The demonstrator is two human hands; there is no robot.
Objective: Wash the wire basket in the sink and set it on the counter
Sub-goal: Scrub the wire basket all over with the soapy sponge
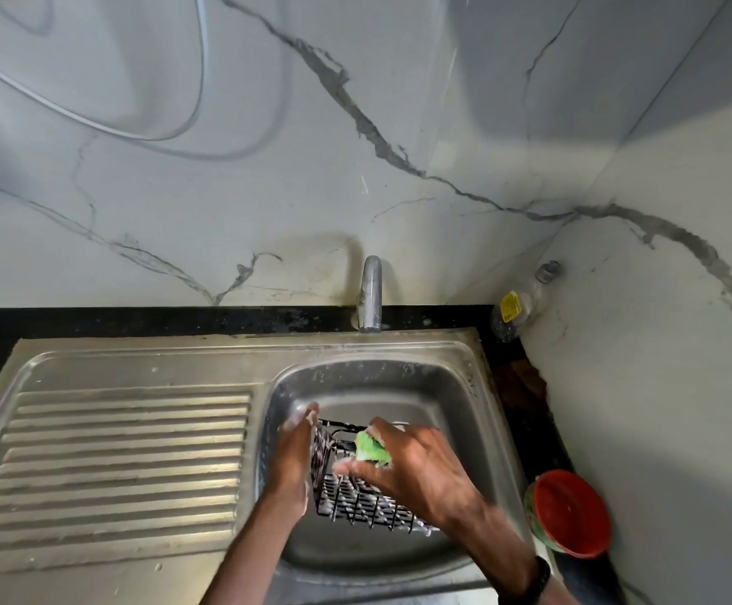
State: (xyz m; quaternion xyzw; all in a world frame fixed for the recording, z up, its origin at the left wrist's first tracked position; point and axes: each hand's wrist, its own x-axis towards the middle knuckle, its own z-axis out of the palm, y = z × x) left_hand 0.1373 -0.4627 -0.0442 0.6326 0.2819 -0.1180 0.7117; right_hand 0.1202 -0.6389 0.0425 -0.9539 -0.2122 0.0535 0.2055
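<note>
1. Head view: the black wire basket [355, 495], a rectangular grid of thin metal rods flecked with white suds, sits inside the bowl of the stainless steel sink [464, 386], tilted with its near edge toward the person.
2. The left hand [296, 451] holds the basket's left side; the fingers run up along that wall, and soap foam covers the fingertips. How tightly they curl around the wire cannot be told.
3. The right hand [412, 467] grips a green sponge [371, 449], fingers curled around it, and presses it against the basket's upper wires. A dark band sits on the right wrist.
4. The sink bowl shows foam streaks on its back and left walls. A ribbed steel drainboard [115, 465] adjoins the bowl on the left.
5. A curved chrome tap [371, 299] stands behind the bowl at the centre of the rear rim.
6. The black stone counter [137, 320] surrounds the sink unit.
7. A round container with a red lid [569, 513] stands on the counter just right of the sink.
8. A clear plastic bottle with a yellow label [515, 307] leans in the rear right corner against the white marbled wall [268, 189].
</note>
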